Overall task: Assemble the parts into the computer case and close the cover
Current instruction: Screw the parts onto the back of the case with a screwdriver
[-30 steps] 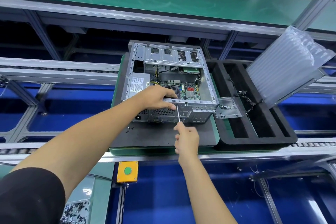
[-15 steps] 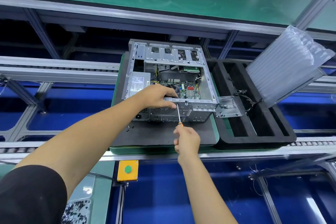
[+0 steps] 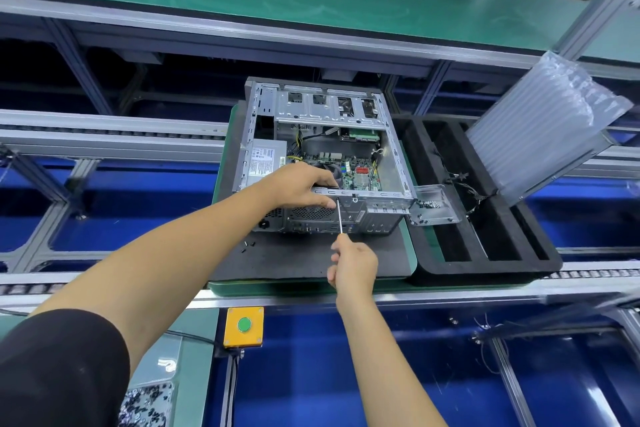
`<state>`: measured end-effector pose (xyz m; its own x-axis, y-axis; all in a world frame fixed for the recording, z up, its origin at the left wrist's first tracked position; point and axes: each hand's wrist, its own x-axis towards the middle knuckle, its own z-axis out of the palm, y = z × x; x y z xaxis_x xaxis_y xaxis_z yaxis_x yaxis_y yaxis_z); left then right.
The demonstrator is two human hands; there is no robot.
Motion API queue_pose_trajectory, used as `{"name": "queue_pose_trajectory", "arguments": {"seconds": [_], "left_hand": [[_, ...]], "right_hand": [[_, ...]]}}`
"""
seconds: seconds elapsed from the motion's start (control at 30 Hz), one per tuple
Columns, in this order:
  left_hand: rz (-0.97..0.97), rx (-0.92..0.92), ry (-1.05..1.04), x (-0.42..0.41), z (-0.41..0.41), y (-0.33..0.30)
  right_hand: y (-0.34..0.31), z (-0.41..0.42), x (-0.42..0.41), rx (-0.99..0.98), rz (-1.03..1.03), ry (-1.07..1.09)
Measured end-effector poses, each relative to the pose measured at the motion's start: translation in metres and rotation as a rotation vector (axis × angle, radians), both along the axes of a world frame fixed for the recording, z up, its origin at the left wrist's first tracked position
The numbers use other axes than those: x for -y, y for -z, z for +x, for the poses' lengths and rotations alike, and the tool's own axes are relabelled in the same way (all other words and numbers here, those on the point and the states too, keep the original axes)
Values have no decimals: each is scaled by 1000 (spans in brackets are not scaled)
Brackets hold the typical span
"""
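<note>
Grey steel computer case (image 3: 325, 163) lies on its side, open face up, on a black mat (image 3: 304, 260) at the picture's centre, its long axis running 6 to 12 o'clock and its rear ports at 6. Left hand (image 3: 298, 185) reaches in from 8 o'clock, fingers curled over the near rim. Right hand (image 3: 353, 267) grips a screwdriver (image 3: 340, 217), whose shaft points to 12 with its tip at that rim. Power supply (image 3: 265, 163) label print is too small to read.

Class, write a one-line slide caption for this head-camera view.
Left hand steadies the open computer case while the right hand drives a screwdriver into its rear edge.
</note>
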<state>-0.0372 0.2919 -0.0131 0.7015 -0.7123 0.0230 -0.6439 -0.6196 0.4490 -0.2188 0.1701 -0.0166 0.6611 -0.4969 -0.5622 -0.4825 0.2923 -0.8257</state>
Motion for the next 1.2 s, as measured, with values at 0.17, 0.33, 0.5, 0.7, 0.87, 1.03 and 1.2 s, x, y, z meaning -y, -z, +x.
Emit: {"name": "queue_pose_trajectory", "arguments": {"seconds": [0.17,0.33,0.5,0.7,0.87,1.03,1.2], "left_hand": [[2,1,2,1,-1,-1],[12,-5,9,1,0,-1],[-5,-8,1,0,0,-1],[-8,2,4,0,2,-1],[1,-17,5,0,1,0],[-22,6,10,0,0,1],[-25,6,7,0,-1,-1]], "right_hand": [[5,-4,-5,8,-494,-58],[-4,0,7,-60,475,65],[0,1,9,-97,305,6],[8,-6,3,19,-198,-8],[9,-14,-3,-111,-700,-2],[5,-8,2,-53,0,61],[-1,0,-1,-104,403,22]]}}
